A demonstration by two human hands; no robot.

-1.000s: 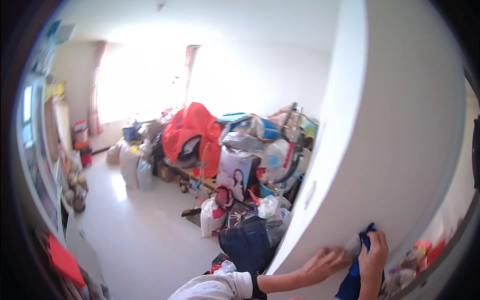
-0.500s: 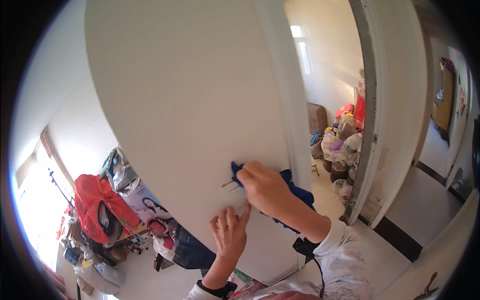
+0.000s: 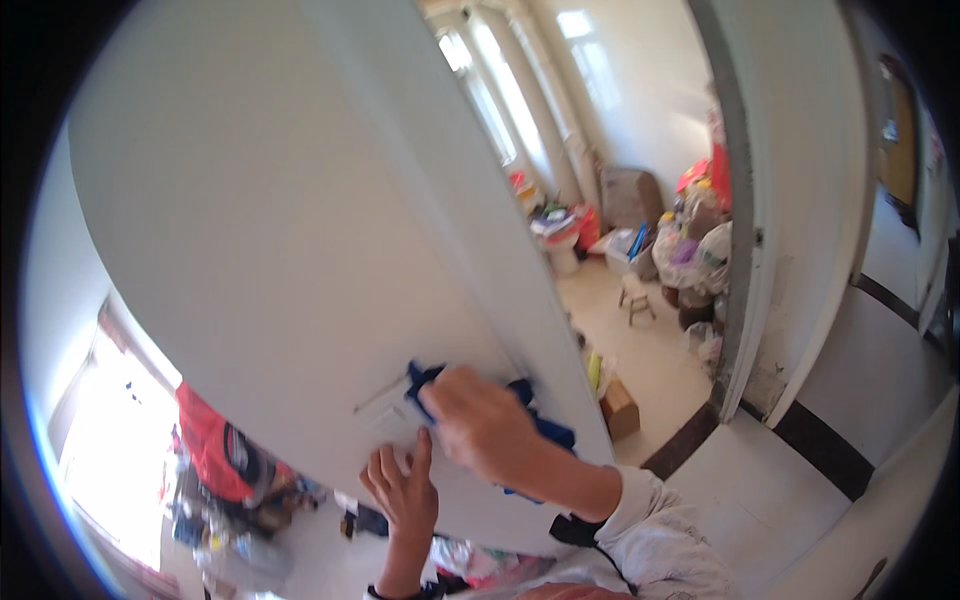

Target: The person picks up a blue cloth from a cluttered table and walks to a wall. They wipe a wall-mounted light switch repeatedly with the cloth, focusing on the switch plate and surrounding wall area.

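My right hand (image 3: 472,430) grips a dark blue cloth (image 3: 552,434) against a white wall (image 3: 270,230), at the upper right of a small pale switch plate (image 3: 386,414). A thin dark line runs above the plate. My left hand (image 3: 398,490) rests on the wall just below the plate, fingers apart and bent, with nothing in it; its index finger points up toward the cloth.
Through a doorway at the right are a wooden stool (image 3: 637,304), bags (image 3: 712,260), a plastic bin (image 3: 625,258) and a cardboard box (image 3: 622,407). A hallway (image 3: 890,300) runs at far right. Lower left, piled goods with a red cover (image 3: 205,435) stand by a bright window.
The view has swung right from the cluttered room toward the wall and doorway. Over the last half second, my right hand with the cloth and my left hand have shifted lower left in view.
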